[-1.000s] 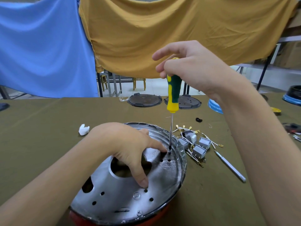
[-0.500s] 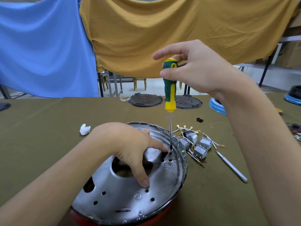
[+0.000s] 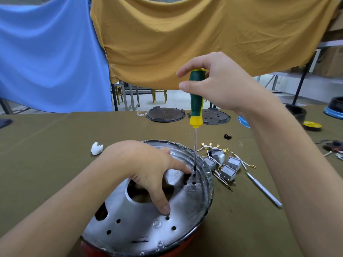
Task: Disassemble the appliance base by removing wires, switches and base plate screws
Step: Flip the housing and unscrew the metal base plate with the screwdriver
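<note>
Right hand gripped the green-and-yellow screwdriver by the top of its handle, thumb and fingers curled round it, upper centre of frame. Shaft stood nearly upright, tip down on a screw at the right side of the base plate. Left hand rested on the plate, fingers spread and fairly straight, holding nothing; index fingertip just beside the driver tip, thumb tip pressed near a small hole lower down. Silver base plate sat on the red appliance base, lower centre of frame, tilted toward the camera. Plate had one large round opening under the left hand, a smaller cut-out lower left, several small round holes, and one more screw seated near the bottom rim. Inside of the opening was dark, contents could not be told. Right of the base on the olive table lay a pile of grey switches with white wires and gold terminals, loose. Thin silver tool lay just beside them, lower right. White crumpled scrap lay left of the base. Two dark round plates sat at the far table edge. Blue cloth and mustard cloth hung behind.
</note>
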`<move>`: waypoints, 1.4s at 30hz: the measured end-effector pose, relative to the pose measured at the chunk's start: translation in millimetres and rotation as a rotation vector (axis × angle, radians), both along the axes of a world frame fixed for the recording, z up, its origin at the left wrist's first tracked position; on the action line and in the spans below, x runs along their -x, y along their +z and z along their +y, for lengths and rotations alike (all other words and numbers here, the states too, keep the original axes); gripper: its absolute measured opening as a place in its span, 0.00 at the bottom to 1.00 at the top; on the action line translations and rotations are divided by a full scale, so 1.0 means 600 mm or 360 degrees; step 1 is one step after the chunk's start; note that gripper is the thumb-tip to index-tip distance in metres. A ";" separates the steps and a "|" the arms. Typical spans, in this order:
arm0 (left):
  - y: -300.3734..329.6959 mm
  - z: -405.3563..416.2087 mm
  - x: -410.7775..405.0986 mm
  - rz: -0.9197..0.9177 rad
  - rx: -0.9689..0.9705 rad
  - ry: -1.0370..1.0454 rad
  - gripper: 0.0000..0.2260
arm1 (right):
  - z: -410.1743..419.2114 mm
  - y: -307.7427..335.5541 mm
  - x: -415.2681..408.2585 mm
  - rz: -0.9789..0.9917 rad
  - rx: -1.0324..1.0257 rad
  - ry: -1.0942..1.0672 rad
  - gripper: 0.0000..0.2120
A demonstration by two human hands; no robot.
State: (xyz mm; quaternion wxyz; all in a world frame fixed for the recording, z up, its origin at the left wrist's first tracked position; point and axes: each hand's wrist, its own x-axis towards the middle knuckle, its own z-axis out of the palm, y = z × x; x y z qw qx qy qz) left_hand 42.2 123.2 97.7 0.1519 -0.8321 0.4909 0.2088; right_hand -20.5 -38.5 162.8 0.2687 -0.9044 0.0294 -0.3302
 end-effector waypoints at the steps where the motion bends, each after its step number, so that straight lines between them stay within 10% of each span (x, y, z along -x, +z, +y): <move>1: 0.000 0.000 0.000 -0.0002 0.0000 -0.0001 0.43 | -0.001 0.000 0.000 -0.0012 0.0000 -0.0013 0.08; 42: -0.006 -0.004 -0.012 0.0040 0.0031 -0.0018 0.42 | 0.002 0.009 0.006 0.0005 -0.0177 -0.0105 0.07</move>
